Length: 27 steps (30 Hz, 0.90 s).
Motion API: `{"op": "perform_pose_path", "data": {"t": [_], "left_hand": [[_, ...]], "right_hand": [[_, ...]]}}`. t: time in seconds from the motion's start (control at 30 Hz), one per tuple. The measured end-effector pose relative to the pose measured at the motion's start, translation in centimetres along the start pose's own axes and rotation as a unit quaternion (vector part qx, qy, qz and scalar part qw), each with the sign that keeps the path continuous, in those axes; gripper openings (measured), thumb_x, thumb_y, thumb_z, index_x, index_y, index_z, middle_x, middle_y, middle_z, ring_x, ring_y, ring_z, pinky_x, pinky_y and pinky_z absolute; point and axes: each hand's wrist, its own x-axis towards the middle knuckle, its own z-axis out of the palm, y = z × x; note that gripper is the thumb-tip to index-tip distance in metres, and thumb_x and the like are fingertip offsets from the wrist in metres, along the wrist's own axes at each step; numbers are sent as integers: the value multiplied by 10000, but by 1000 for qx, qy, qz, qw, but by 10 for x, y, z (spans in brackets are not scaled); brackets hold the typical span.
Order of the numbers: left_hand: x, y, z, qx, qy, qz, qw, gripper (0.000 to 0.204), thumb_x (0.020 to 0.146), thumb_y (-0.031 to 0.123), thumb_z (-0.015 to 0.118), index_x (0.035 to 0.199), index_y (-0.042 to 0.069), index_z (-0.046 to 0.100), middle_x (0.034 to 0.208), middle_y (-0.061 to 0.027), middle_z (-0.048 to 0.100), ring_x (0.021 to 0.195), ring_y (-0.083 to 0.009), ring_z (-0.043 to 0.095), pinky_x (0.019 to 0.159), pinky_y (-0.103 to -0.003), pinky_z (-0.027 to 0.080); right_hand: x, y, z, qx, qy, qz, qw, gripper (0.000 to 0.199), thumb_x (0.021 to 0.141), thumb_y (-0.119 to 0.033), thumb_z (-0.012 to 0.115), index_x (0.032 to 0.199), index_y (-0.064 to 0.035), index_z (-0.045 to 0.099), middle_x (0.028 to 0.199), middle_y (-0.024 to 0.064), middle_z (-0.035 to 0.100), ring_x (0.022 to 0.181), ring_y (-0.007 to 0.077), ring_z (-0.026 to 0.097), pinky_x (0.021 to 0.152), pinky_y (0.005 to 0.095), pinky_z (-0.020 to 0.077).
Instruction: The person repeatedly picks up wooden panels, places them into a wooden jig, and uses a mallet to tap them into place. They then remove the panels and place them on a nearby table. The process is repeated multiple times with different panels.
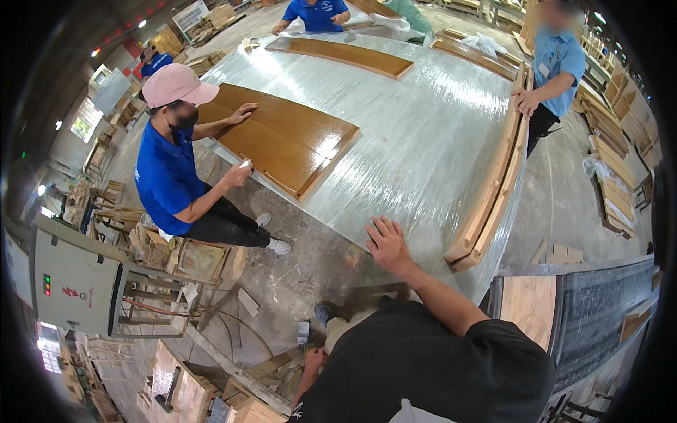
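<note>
My right hand (pixel 389 245) rests, fingers spread, on the near edge of a large table (pixel 395 148) covered in clear plastic film. Nothing is in it. My left hand (pixel 314 359) hangs low by my leg with its fingers curled. A small silver-grey piece (pixel 303 331) shows just above it; whether the hand holds it cannot be made out. To the right of my right hand, two long, curved wooden rails (pixel 486 194) lie side by side along the table. A broad brown varnished panel (pixel 289 137) lies on the left side.
A person in blue with a pink cap (pixel 169 166) leans over the panel. Another person (pixel 557 67) grips the rails' far end. A third (pixel 314 15) stands beyond a curved brown board (pixel 342 55). An electrical cabinet (pixel 74 278) and wood scraps (pixel 247 303) are at left.
</note>
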Motion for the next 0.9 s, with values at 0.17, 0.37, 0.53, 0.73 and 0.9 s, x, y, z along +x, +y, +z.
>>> {"op": "perform_pose_path", "data": {"t": [0.17, 0.37, 0.53, 0.73, 0.9], "left_hand": [[12, 23, 0, 34, 10, 21, 999, 342, 923, 264, 598, 1122, 22, 737, 962, -146, 755, 906, -265, 721, 832, -385, 544], [38, -13, 7, 29, 9, 45, 998, 360, 892, 232, 570, 1149, 44, 738, 1109, -188, 739, 1076, -341, 695, 954, -414, 518], [20, -2, 5, 81, 22, 42, 996, 372, 906, 266, 569, 1120, 16, 740, 1105, -194, 740, 1071, -342, 699, 942, -414, 519], [10, -2, 8, 55, -2, 30, 998, 412, 916, 291, 563, 1165, 3, 719, 1088, -208, 741, 1072, -354, 700, 937, -426, 519], [17, -2, 11, 68, 13, 45, 997, 424, 912, 309, 559, 1169, 16, 724, 1120, -223, 727, 1092, -375, 688, 950, -433, 518]], "right_hand": [[-3, 9, 5, -8, -2, 3, 1000, 429, 971, -289, 602, 1347, -83, 595, 1487, 162, 507, 1418, 351, 431, 1185, 514, 298], [0, 1, 2, 12, -14, 7, 1000, 429, 967, -287, 598, 1346, -86, 601, 1490, 161, 504, 1425, 357, 424, 1187, 517, 295], [-1, 9, 3, 11, -8, 12, 1000, 430, 957, -290, 611, 1333, -81, 612, 1480, 162, 511, 1420, 357, 428, 1184, 515, 298], [-2, 8, 3, 21, 5, 6, 1000, 412, 951, -281, 615, 1308, -75, 623, 1467, 162, 524, 1404, 359, 444, 1174, 518, 305], [1, 9, 7, 26, 12, 6, 1000, 408, 928, -274, 639, 1282, -71, 629, 1445, 161, 545, 1393, 357, 454, 1166, 520, 309]]}}
